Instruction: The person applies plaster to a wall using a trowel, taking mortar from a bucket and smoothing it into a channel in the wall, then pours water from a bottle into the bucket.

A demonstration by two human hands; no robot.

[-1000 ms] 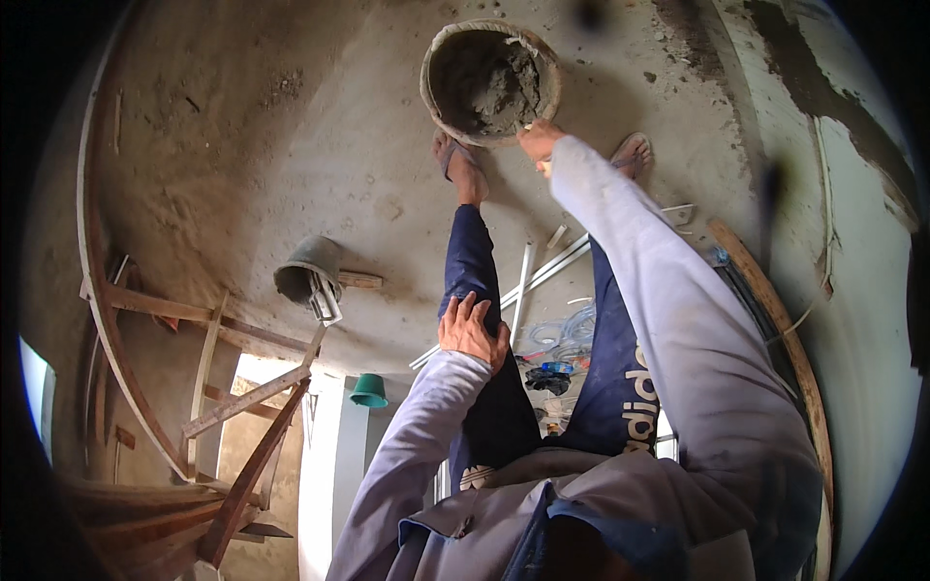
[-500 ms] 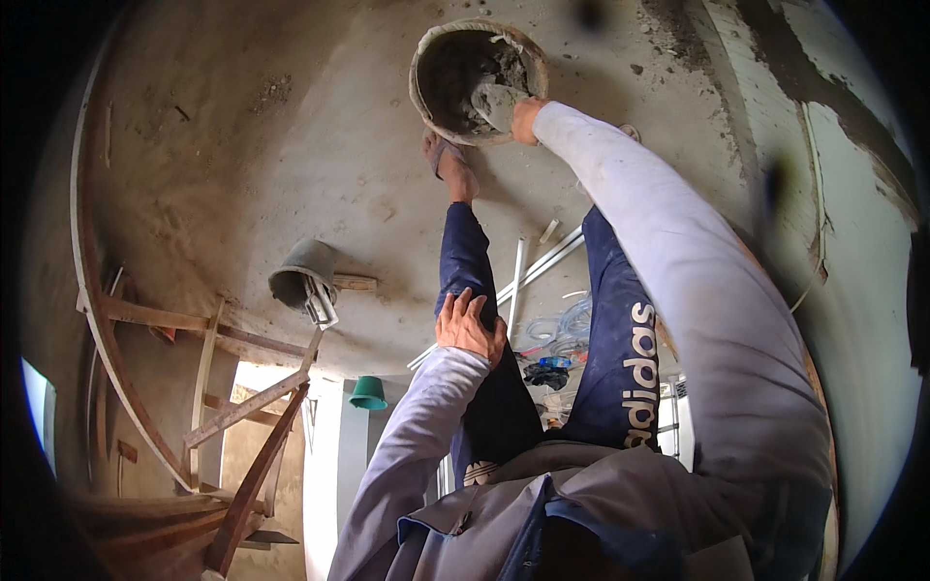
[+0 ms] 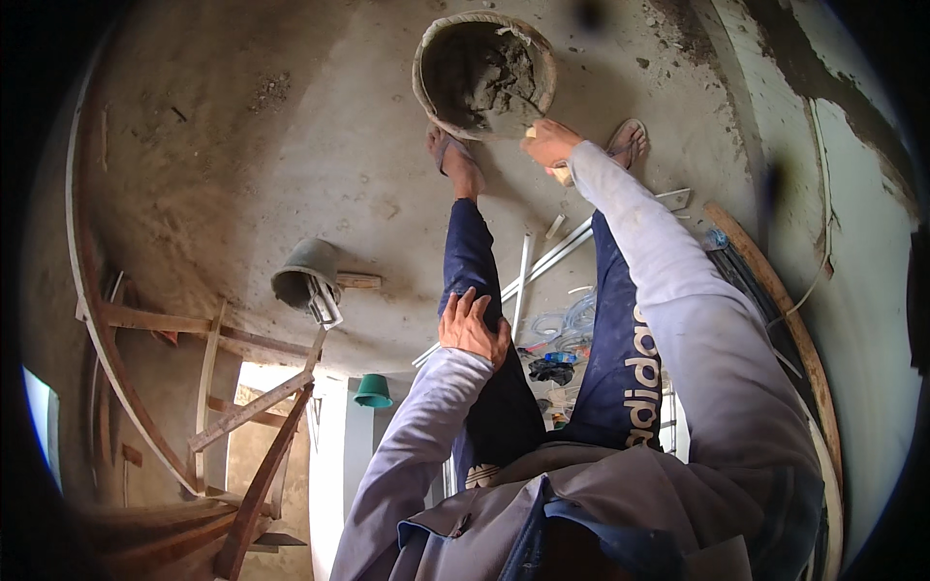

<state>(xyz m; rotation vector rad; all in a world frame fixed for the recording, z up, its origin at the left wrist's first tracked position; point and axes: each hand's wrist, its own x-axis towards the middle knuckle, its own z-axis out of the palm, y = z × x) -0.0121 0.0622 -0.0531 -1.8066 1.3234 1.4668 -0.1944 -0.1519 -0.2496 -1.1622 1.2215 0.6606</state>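
A round pan (image 3: pixel 432 60) of grey wet mortar (image 3: pixel 489 76) stands on the concrete floor in front of my feet. My right hand (image 3: pixel 548 142) is at the pan's near rim, closed on the pale handle of a trowel (image 3: pixel 532 114) whose blade reaches into the mortar. My left hand (image 3: pixel 472 327) rests flat on my left knee, fingers spread, holding nothing. I am bent forward in dark blue trousers and sandals.
A grey bucket (image 3: pixel 308 270) with metal tools stands at the slab's edge on the left. Wooden scaffold bars (image 3: pixel 247 412) and a green bucket (image 3: pixel 372 390) lie below. White pipes (image 3: pixel 554 254) and clutter lie between my legs. A rough plastered wall (image 3: pixel 852 194) rises at right.
My right hand reached into the pan with the trowel, then drew back to the near rim. The mortar's surface has been stirred. My left hand stayed on the knee.
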